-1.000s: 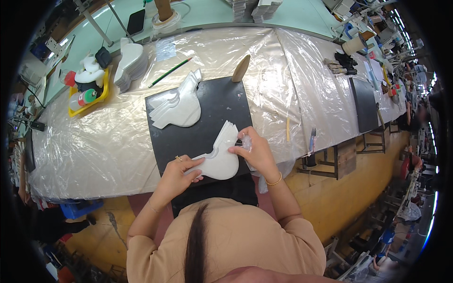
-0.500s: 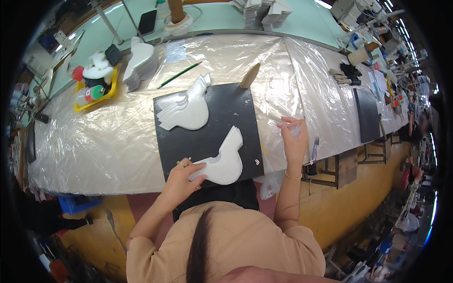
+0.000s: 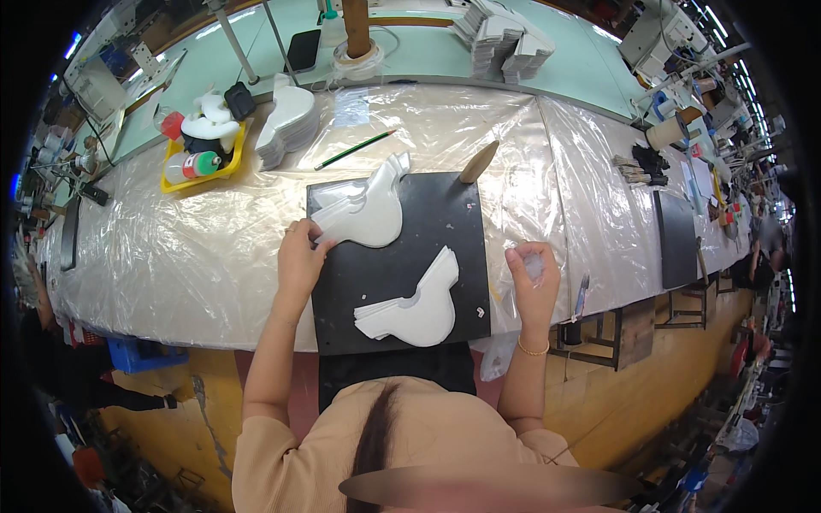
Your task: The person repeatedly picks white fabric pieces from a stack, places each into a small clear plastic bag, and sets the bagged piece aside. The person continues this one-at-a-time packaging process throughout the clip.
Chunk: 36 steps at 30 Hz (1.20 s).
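Two fanned stacks of white, curved cut pieces lie on a black board [image 3: 342,295]. My left hand [image 3: 300,256] pinches the left end of the far stack [image 3: 376,214], thumb and fingers closed at its edge. Closer to me, the near stack [image 3: 428,312] rests untouched. To the right of the board, my right hand [image 3: 536,286] is raised with its fingers curled around a small translucent, crumpled piece [image 3: 534,267] that looks like clear plastic. A pointed wooden tool [image 3: 479,162] stands at the board's far right corner.
Clear plastic film covers the table [image 3: 214,265]. Beyond the board lie a green pencil [image 3: 355,149], another white stack [image 3: 286,124] and a yellow tray [image 3: 205,181] of bottles. A utility knife [image 3: 581,295] sits near the right front edge; a clear bag [image 3: 496,357] hangs below.
My left hand has left the near stack and moved away from me to the far stack's left end. The right hand stays beside the board, its fingers more curled. The whole view has shifted slightly.
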### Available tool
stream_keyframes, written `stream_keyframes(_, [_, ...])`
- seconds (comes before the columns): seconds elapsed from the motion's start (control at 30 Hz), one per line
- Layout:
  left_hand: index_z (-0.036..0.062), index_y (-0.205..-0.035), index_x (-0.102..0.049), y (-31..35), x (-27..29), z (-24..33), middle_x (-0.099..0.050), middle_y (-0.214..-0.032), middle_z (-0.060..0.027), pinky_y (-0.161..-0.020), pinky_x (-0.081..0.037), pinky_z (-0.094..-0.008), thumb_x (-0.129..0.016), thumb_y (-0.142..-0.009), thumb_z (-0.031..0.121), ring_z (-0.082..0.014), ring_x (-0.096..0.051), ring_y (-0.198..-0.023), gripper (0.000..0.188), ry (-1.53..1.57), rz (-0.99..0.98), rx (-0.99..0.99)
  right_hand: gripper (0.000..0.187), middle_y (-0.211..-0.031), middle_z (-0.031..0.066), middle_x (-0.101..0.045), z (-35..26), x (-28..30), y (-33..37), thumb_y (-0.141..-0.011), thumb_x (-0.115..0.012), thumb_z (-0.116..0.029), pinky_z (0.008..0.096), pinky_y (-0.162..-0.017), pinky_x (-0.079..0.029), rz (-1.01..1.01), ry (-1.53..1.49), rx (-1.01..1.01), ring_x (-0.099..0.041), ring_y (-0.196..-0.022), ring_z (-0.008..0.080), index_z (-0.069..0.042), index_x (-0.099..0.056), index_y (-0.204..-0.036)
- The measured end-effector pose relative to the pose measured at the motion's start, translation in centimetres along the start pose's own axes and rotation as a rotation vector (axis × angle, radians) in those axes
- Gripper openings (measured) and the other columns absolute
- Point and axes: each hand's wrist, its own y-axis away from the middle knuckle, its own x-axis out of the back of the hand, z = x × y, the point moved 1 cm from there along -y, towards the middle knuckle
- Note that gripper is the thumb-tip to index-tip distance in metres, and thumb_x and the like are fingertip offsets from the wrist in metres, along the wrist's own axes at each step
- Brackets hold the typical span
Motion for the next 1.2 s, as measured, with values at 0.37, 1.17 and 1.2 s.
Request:
stream_keyframes(0.37, [-0.0024,-0.099,-0.063,2.9,0.5,1.5,-0.068,-0.083,-0.0118,-0.065,-0.056,-0.0258,-0.066,-0.091,0.009,-0.0180,-0.068,-0.071,0.014,1.218,-0.489,0.376,0.017,-0.087,0.0081,-0.064,-4.1,-7.0,1.9,-0.082,-0.074,-0.011,0.0297,-0.071,-0.049,-0.417,-0.023,0.234,-0.063,-0.080,0.0210,-0.003,-0.064,-0.094])
stream_keyframes(1.17, [-0.0017,-0.125,-0.046,6.0,-1.6,7.5,-0.054,-0.119,-0.0161,-0.089,-0.047,-0.0281,-0.068,-0.088,0.004,-0.0156,-0.057,-0.106,0.044,1.598,-0.551,0.130,0.017,-0.097,0.0094,-0.067,-2.7,-8.3,2.2,-0.090,-0.068,-0.016,0.0297,-0.077,-0.049,-0.457,-0.225,0.197,-0.063,-0.085,0.0198,0.000,-0.063,-0.088])
stream_keyframes(1.2, [-0.0014,-0.127,-0.042,6.1,-1.6,7.6,-0.054,-0.121,-0.0181,-0.086,-0.049,-0.0281,-0.068,-0.087,0.004,-0.0159,-0.059,-0.105,0.048,1.448,-0.523,0.118,0.018,-0.099,0.0098,-0.067,-3.0,-8.5,2.5,-0.091,-0.067,-0.017,0.0297,-0.077,-0.049,-0.475,-0.182,0.274,-0.063,-0.086,0.0200,0.000,-0.063,-0.086])
